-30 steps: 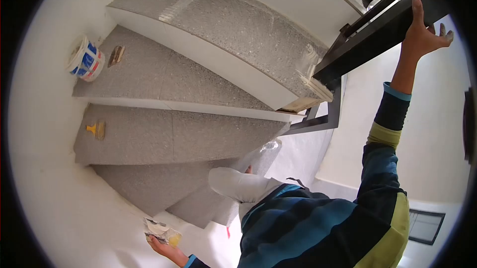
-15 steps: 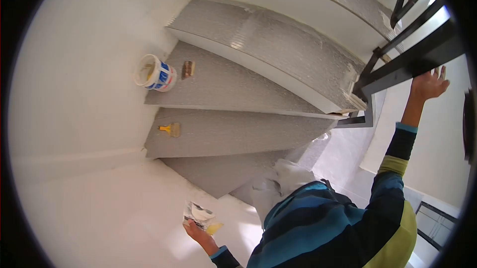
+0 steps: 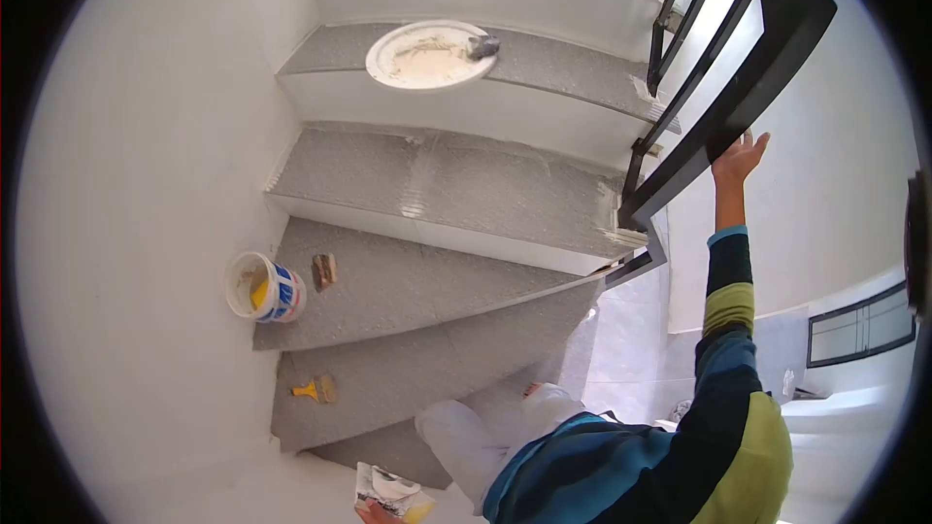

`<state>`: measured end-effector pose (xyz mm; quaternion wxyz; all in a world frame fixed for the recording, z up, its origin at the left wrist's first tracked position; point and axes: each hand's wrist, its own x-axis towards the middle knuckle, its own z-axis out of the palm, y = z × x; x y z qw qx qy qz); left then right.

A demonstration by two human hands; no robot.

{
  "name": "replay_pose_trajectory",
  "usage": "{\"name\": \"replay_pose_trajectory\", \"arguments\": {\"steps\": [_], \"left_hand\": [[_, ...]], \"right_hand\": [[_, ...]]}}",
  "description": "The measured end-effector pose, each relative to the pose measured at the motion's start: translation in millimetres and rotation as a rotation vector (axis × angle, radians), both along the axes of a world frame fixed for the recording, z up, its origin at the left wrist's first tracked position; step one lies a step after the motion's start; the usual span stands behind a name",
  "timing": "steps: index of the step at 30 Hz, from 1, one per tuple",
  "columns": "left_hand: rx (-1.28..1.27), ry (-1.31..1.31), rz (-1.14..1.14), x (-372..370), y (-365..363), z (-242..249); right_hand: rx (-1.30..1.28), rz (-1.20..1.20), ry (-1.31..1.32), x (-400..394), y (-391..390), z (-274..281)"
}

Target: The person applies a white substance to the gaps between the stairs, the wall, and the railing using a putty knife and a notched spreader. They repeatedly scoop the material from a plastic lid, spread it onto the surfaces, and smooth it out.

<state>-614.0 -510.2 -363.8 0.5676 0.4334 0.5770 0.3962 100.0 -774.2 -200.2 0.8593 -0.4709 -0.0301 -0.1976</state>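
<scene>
At the bottom edge of the view my left hand (image 3: pixel 377 512) is closed on a flat scraper (image 3: pixel 393 489) smeared with white paste, with a yellow part at its right side. Over at the right, my right hand (image 3: pixel 740 161) reaches the underside of the black handrail (image 3: pixel 752 101). Its visible fingers are spread, and the rail hides part of the hand, so whether it grips the rail is unclear. A yellow-handled brush (image 3: pixel 316 389) lies on a lower grey step (image 3: pixel 417 364).
Against the wall stands a white bucket (image 3: pixel 266 288) with something yellow inside, beside a brown block (image 3: pixel 324 272). Higher up, a white basin (image 3: pixel 427 56) of pale paste holds a dark tool (image 3: pixel 482 47) at its rim. Black balusters (image 3: pixel 680 82) line the right side.
The view has shifted up the stairs, bringing the whole basin into sight. My left hand and the scraper now sit lower in view. My right hand remains at the handrail.
</scene>
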Motion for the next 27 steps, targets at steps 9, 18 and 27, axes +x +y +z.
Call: {"name": "replay_pose_trajectory", "arguments": {"steps": [9,18,27], "left_hand": [[-0.091,0.004,-0.336,67.1,154.7,96.1],[0.195,0.188,-0.761,198.3,227.9,131.6],[-0.015,-0.268,-1.081,370.3,222.9,159.5]], "right_hand": [[-0.083,-0.334,0.285,-69.1,-4.4,40.4],[-0.3,-0.311,0.22,-97.9,-60.9,119.5],[-0.232,-0.354,0.171,-40.4,-22.7,146.4]]}}
